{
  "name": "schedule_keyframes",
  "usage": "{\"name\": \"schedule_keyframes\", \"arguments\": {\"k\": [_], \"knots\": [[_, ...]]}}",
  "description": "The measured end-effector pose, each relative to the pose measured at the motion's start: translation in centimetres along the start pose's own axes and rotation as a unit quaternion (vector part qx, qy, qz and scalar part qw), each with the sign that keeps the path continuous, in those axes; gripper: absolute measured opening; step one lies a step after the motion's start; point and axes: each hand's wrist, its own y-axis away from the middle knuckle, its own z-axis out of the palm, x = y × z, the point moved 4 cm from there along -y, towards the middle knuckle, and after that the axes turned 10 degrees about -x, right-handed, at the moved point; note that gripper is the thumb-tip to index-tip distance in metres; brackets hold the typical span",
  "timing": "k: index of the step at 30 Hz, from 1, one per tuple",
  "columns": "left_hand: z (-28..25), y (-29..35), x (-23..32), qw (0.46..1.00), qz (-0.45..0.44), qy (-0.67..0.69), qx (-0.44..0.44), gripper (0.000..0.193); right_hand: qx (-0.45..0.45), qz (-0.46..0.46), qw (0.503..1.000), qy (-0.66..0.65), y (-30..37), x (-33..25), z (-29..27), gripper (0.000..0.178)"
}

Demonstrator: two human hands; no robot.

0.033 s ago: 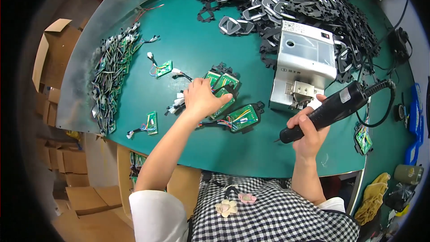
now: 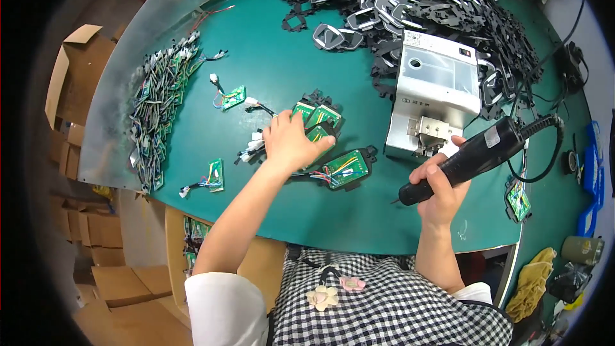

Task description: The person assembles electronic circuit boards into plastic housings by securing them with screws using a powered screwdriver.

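Note:
My left hand [image 2: 291, 144] rests with fingers spread and thumb out over a green circuit board [image 2: 318, 133] in a black plastic bracket, partly hiding it. Just beyond sit two more green boards [image 2: 325, 115] in black brackets. To the right of that hand is another bracketed board [image 2: 348, 168], its coloured wires running left. My right hand [image 2: 442, 195] is closed around a black electric screwdriver [image 2: 464, 163], whose bit points down-left above the table, apart from the boards. White wire connectors [image 2: 254, 144] lie left of my left hand.
A silver screw feeder [image 2: 435, 90] stands right of centre, before a heap of black brackets [image 2: 435, 6]. Wired boards are piled [image 2: 163, 109] at the left, with two loose boards [image 2: 234, 97] nearby. The screwdriver's cable [image 2: 557, 154] loops at the right, near a bracketed board [image 2: 517, 198].

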Motion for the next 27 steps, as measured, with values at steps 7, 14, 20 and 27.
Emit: {"name": "schedule_keyframes", "arguments": {"k": [7, 14, 20, 27], "knots": [[1.0, 3.0, -0.7, 0.969, 0.157, 0.026, 0.191, 0.045, 0.01, -0.015, 1.0, -0.003, -0.1, -0.2, 0.2, 0.055], [-0.8, 0.1, 1.6, 0.994, 0.069, 0.081, 0.023, 0.06, 0.016, -0.01, 1.0, 0.018, -0.1, 0.4, 0.2, 0.054], [0.9, 0.8, 1.9, 0.999, 0.016, 0.006, 0.036, 0.066, 0.038, -0.014, 0.999, 0.026, -0.2, 0.3, -0.2, 0.055], [2.6, 2.8, 3.4, 0.986, 0.107, 0.054, 0.111, 0.06, 0.038, -0.007, 0.999, 0.018, -0.3, 0.3, -0.1, 0.054]]}}
